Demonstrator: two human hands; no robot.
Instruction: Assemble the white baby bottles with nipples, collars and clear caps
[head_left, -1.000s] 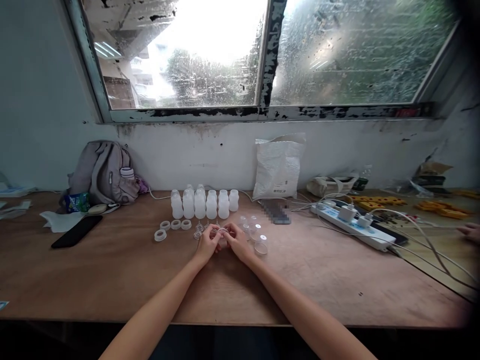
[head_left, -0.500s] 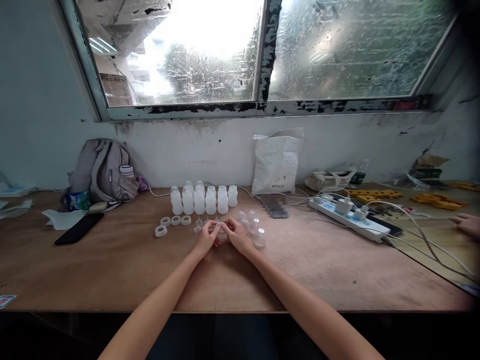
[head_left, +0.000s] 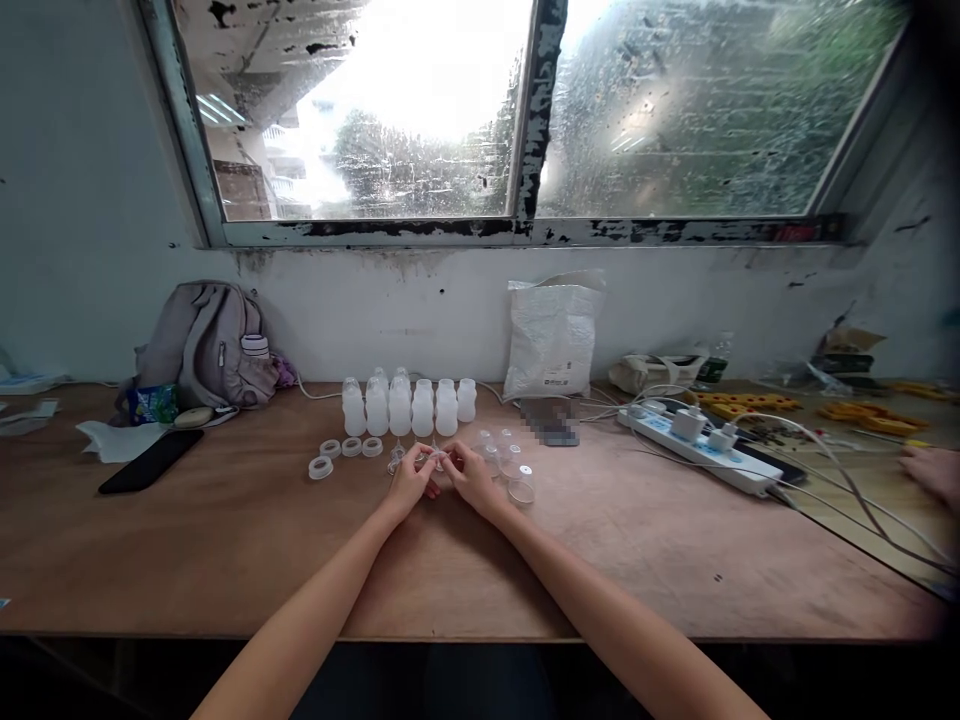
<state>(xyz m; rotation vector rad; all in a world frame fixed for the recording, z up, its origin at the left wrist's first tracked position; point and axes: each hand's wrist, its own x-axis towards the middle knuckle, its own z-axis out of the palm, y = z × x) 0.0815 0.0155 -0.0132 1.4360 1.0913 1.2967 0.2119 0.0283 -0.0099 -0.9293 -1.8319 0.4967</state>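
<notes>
Nearer than the white bottles (head_left: pixel 400 410), the fingers of the left hand (head_left: pixel 409 480) and right hand (head_left: pixel 472 478) pinch a small clear part (head_left: pixel 437 458); pale rings (head_left: pixel 320 468) lie to the bottles' front left.

A wide, flat brown wooden table (head_left: pixel 225 560) spreads beneath the left hand (head_left: pixel 409 482) and right hand (head_left: pixel 471 478). Beyond them rises a stained white wall (head_left: pixel 390 305); above it, a grimy two-pane glass window (head_left: pixel 675 110) in a peeling grey-and-black frame (head_left: pixel 534 130) admits bright daylight (head_left: pixel 442 70).
</notes>
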